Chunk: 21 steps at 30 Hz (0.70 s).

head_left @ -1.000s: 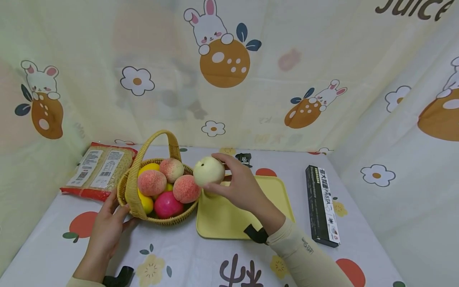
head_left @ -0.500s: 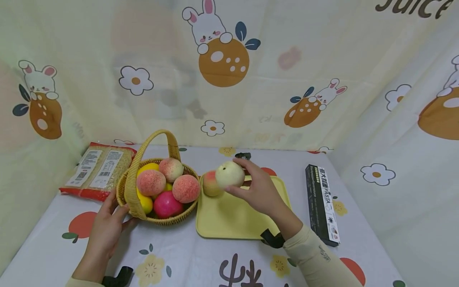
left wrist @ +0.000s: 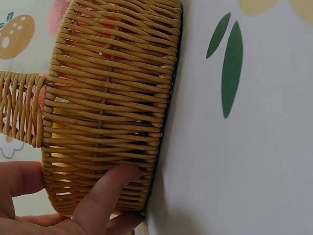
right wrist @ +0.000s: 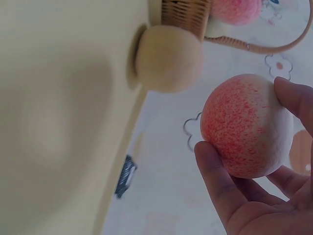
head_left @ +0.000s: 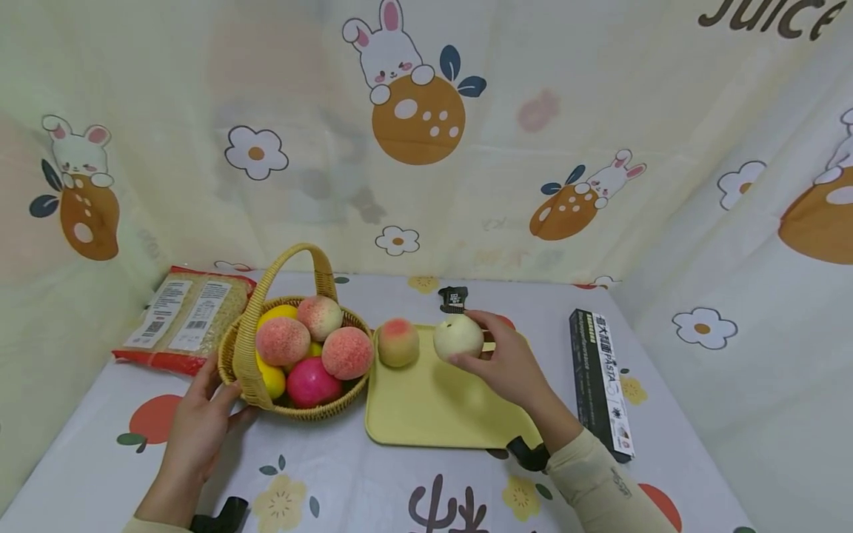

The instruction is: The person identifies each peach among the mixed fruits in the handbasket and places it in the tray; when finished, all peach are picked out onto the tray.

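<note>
The right hand point(head_left: 509, 366) pinches a round peach point(head_left: 457, 338), with no clear long axis, between thumb and fingers, raised near the far edge of the tray point(head_left: 426, 418). A second peach point(head_left: 398, 343) occupies the tray's far left corner; left of the tray, the left hand point(head_left: 200, 422) grips a fruit basket point(left wrist: 107, 98), and right of the tray lies a box point(head_left: 600, 385).

The right hand point(head_left: 509, 363) pinches a pale round fruit point(head_left: 456, 338) over a yellow tray point(head_left: 440, 426). Just left of that grip, a peach-toned fruit point(head_left: 398, 344) sits on the tray; just beyond it lies a small black packet point(head_left: 454, 299). Farther right is a black-and-white box point(head_left: 600, 385). The left hand point(head_left: 203, 418) grips the left side of a wicker basket point(head_left: 313, 414), pink and yellow fruits point(head_left: 283, 341) inside. Beyond this grip lies a red-edged bag point(head_left: 186, 318).
</note>
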### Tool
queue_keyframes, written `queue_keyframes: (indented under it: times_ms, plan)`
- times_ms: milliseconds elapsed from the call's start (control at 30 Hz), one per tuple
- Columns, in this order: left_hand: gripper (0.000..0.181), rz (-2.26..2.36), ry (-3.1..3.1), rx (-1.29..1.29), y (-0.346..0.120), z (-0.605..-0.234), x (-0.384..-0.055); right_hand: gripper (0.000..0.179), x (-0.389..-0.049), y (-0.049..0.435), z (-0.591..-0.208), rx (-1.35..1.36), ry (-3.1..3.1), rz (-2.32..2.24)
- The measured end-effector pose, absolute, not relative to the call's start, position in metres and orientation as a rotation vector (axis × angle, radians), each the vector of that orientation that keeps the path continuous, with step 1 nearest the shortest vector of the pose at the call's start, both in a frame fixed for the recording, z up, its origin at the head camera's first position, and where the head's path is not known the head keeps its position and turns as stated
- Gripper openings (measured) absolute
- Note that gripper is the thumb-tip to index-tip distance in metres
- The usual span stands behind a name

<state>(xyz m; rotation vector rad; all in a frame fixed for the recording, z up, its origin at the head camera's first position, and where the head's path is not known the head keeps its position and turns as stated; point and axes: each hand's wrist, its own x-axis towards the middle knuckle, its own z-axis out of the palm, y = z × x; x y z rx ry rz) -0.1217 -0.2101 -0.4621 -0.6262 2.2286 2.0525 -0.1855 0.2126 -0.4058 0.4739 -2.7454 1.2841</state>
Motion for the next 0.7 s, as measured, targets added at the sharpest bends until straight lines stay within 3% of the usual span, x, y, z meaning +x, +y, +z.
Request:
queue_keyframes:
  times_ms: [467,700]
  plan:
    - [0.075,2.069,2.224,-0.583,-0.211,-0.463,-0.12,0.065,-0.203,0.24,-0.438,0.367,-2.838,1.171]
    - [0.075,2.073,2.224,-0.597,-0.209,-0.462,-0.12,0.07,-0.215,0.234,-0.445,0.33,-2.959,1.091]
